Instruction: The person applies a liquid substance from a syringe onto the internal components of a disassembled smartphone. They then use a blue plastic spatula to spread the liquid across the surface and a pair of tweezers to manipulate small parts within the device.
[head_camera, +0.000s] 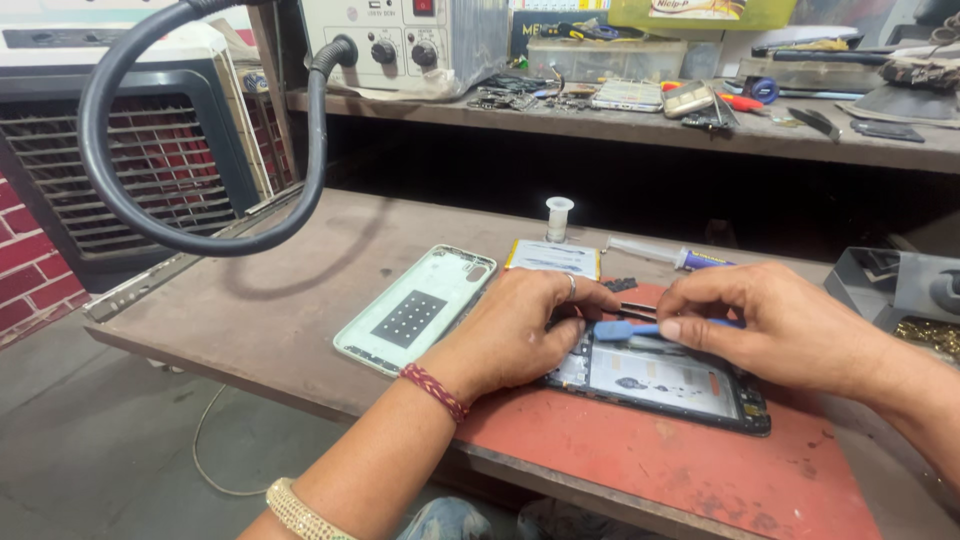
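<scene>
Opened phone (660, 385) lies flat on the red mat (640, 450), near edge of the bench (260, 310), back side up with its internals exposed.

Left hand (520, 335) sits closed down on the phone's left end, palm pressing and fingers curled over the top edge. Looks like a clamp, so the frame doesn't slide on the mat.

Right hand (770, 320) pinches a blue pry tool (630, 329) between thumb and fingertips, held low and almost level, tip pointing left into the phone's upper part, just beside the left fingers. The shallow angle suits levering something thin rather than stabbing down.

Removed back cover (415, 308), pale green, lies inside-up just left of the mat, touching nothing, out of the working zone but within reach.

Far of the hands: small flat card or pack (553, 258), white cap-like bottle (558, 217), syringe-type dispenser (665, 255) with a blue end, lying on its side. All close enough to grab one-handed.

Black flexible hose (150, 150) loops overhead from the grey station (400, 45) on the far shelf (620, 125), parked clear of the phone. Shelf is cluttered with tools and parts; too small to identify.
</scene>
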